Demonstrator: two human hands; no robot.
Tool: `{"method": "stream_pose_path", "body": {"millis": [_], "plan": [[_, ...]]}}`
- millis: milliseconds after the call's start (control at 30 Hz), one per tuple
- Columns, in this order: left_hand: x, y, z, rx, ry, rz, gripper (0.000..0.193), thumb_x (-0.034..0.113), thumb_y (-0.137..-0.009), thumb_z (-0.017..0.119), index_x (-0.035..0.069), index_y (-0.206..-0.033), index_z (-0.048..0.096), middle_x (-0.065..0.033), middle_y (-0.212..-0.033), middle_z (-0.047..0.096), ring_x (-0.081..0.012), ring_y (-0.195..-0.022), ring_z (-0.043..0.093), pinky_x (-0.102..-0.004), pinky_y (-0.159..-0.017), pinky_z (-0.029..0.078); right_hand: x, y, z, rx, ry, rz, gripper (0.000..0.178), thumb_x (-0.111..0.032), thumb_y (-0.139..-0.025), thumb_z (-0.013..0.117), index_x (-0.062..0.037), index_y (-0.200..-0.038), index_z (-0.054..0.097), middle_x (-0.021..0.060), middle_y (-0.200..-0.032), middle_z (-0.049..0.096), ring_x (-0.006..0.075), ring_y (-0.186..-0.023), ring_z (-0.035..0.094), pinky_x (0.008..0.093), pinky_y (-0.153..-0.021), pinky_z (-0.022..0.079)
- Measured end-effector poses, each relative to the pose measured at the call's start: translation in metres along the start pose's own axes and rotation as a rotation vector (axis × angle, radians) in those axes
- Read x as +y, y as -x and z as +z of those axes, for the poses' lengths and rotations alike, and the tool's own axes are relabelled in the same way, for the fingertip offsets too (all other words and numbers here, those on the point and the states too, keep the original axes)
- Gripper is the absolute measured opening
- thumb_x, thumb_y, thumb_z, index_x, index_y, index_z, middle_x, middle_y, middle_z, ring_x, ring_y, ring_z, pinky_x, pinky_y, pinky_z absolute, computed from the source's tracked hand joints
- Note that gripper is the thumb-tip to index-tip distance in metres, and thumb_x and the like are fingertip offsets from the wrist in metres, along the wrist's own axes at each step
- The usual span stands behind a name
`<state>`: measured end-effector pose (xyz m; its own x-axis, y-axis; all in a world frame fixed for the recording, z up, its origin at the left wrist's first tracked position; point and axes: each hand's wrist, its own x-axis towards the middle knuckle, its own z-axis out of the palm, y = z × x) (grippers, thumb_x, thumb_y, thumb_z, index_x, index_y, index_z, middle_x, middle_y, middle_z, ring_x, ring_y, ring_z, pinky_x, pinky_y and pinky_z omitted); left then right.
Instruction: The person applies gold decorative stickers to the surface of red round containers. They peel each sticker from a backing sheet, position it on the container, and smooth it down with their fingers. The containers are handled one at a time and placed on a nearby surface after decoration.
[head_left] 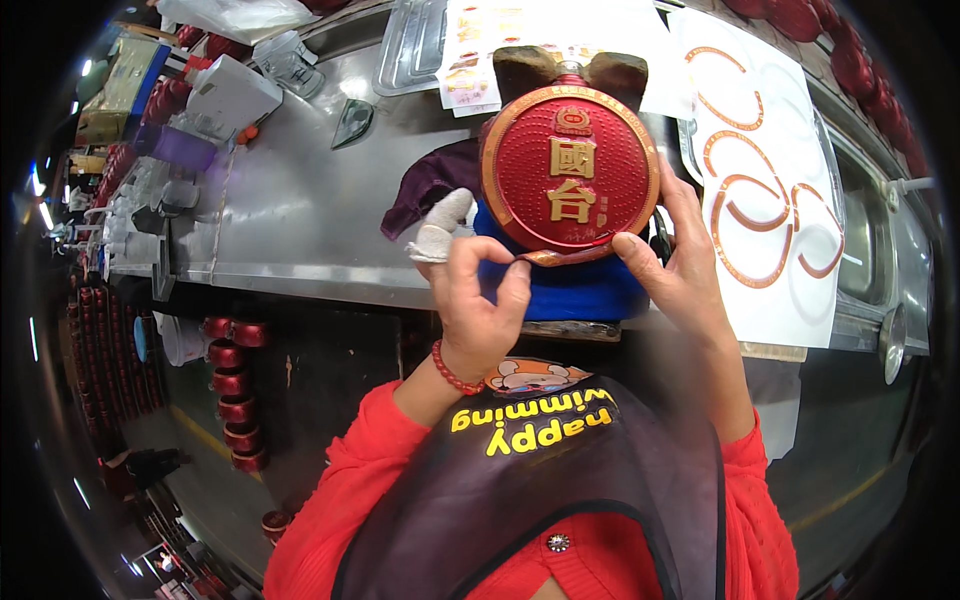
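Observation:
A round red bottle [573, 165] with raised gold characters faces up on a blue pad [590, 290]. Around its face runs an orange-gold decal strip [497, 120], its loose end standing off the rim at the lower left. Between thumb and forefinger, my left hand [475, 305] pinches that end; one of its fingers wears a white cloth cover [442, 225]. My right hand [685, 265] is closed on the bottle's right side, its thumb on the lower right rim. Dark brown blocks [615, 78] flank the bottle's neck at the top.
On the right, a white sheet [800, 290] bears several curved orange strips [745, 230]. A dark purple cloth [430, 185] lies left of the bottle on the steel table [300, 220]. A clear tray [412, 50] and printed sheets [470, 75] are behind. Several red bottles [237, 410] stand lower left.

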<state>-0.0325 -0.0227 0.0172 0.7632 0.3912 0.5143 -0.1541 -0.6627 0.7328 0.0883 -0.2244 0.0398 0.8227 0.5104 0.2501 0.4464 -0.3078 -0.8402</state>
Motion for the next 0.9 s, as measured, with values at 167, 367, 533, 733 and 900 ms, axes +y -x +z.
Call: {"method": "stream_pose_path", "body": {"millis": [167, 367, 533, 733, 900], "plan": [[0.004, -0.005, -0.003, -0.053, -0.143, 0.085, 0.024, 0.029, -0.091, 0.077, 0.008, -0.083, 0.067, -0.0309, -0.139, 0.052, -0.0392, -0.131, 0.043, -0.0476, -0.112, 0.026, 0.001, -0.002, 0.001, 0.026, 0.038, -0.060, 0.087, -0.033, -0.089, 0.080, 0.0057, -0.154, 0.039, 0.0229, -0.136, 0.056, 0.0339, -0.131, 0.054, 0.0419, -0.111, 0.041], [0.010, -0.008, -0.009, -0.054, -0.035, 0.091, 0.025, 0.033, -0.093, 0.074, 0.008, -0.095, 0.072, -0.0293, -0.143, 0.048, -0.0386, -0.134, 0.039, -0.0483, -0.113, 0.026, 0.001, -0.001, 0.000, 0.011, -0.001, -0.044, 0.086, -0.035, -0.091, 0.079, 0.0041, -0.156, 0.037, 0.0228, -0.145, 0.051, 0.0325, -0.139, 0.048, 0.0425, -0.117, 0.036], [0.006, -0.008, -0.004, -0.040, -0.106, 0.143, 0.029, 0.014, -0.076, 0.077, 0.008, -0.102, 0.065, -0.0305, -0.143, 0.049, -0.0418, -0.134, 0.041, -0.0510, -0.112, 0.027, -0.002, -0.001, 0.001, -0.009, 0.001, -0.032, 0.089, -0.036, -0.090, 0.079, 0.0033, -0.157, 0.036, 0.0221, -0.148, 0.049, 0.0315, -0.143, 0.045, 0.0423, -0.120, 0.033], [0.003, -0.009, 0.000, -0.038, -0.119, 0.279, 0.031, 0.013, -0.074, 0.076, 0.012, -0.103, 0.066, -0.0262, -0.145, 0.050, -0.0435, -0.136, 0.040, -0.0535, -0.113, 0.026, -0.003, 0.001, 0.004, 0.004, 0.028, -0.040, 0.091, -0.037, -0.090, 0.080, 0.0047, -0.157, 0.034, 0.0225, -0.150, 0.048, 0.0324, -0.144, 0.044, 0.0429, -0.120, 0.032], [0.006, -0.013, 0.006, -0.017, -0.312, 0.359, 0.025, 0.022, -0.078, 0.078, 0.019, -0.100, 0.067, -0.0203, -0.139, 0.056, -0.0411, -0.134, 0.039, -0.0600, -0.115, 0.021, 0.007, -0.001, -0.001, -0.036, -0.102, -0.030, 0.088, -0.035, -0.094, 0.076, 0.0062, -0.158, 0.032, 0.0228, -0.154, 0.045, 0.0330, -0.147, 0.041, 0.0435, -0.121, 0.030]]}}
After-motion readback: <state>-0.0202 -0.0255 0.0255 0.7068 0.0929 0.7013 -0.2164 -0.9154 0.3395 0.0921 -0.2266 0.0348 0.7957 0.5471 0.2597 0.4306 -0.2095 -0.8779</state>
